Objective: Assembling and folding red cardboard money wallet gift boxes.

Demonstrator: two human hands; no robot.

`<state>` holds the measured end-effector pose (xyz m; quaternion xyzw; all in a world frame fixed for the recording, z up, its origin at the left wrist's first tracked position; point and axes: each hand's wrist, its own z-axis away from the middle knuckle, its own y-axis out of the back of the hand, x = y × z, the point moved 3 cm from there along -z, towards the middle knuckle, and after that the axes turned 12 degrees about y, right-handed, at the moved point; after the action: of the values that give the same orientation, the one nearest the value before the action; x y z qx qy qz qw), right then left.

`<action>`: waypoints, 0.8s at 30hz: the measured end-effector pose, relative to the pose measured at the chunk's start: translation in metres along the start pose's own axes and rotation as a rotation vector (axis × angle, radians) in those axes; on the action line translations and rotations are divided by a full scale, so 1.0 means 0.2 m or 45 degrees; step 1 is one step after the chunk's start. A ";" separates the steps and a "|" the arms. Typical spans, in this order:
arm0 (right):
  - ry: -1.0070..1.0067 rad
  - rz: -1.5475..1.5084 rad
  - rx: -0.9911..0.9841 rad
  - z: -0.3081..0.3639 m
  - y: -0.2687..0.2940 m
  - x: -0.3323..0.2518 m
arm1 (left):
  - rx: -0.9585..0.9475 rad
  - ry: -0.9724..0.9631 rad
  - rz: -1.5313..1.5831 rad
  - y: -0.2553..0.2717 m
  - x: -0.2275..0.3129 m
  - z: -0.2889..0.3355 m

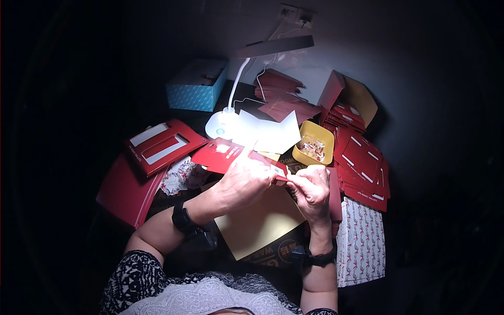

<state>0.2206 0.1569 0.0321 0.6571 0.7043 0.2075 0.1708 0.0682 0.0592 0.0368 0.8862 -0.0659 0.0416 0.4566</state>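
Observation:
A red printed card sleeve [216, 156] lies slanted under the lamp light, its right end toward me. My left hand [244, 181] is closed on its middle, with the index finger stretched along the top. At the sleeve's right end, the fingertips of my right hand [311, 191] pinch the edge. What exactly sits between those fingertips is too small to tell. Below both hands lies a pale yellow sheet [257, 226]. Just beyond the right hand stands a yellow tray [329, 137] with small white and brown bits in it.
A white desk lamp [214, 126] stands behind folded white card [273, 134]. Red sleeves [362, 163] are heaped at right, above a patterned stack [361, 244]. More red folders [165, 147] lie at left. A blue box [191, 94] and reddish sheets [286, 97] are at the back.

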 end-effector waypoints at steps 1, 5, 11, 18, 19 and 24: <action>-0.001 0.001 -0.001 0.00 0.00 0.00 | 0.032 -0.009 0.013 0.02 0.01 0.00; -0.045 -0.046 0.088 0.02 0.00 0.03 | 0.108 -0.023 0.264 0.08 -0.02 0.01; -0.061 -0.108 0.073 0.01 0.00 0.01 | -0.092 0.125 0.194 0.01 -0.11 0.04; 0.018 0.070 -0.094 -0.01 -0.02 -0.01 | 0.030 0.023 0.079 -0.05 -0.06 0.04; 0.033 0.051 -0.092 -0.02 -0.04 -0.02 | 0.089 -0.004 0.102 -0.05 -0.05 0.05; -0.009 -0.006 -0.047 0.02 -0.04 0.03 | -0.003 -0.006 0.064 -0.06 -0.06 0.04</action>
<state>0.2161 0.1622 0.0246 0.6528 0.7013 0.2176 0.1860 0.0586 0.0615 0.0211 0.8839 -0.0891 0.0509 0.4563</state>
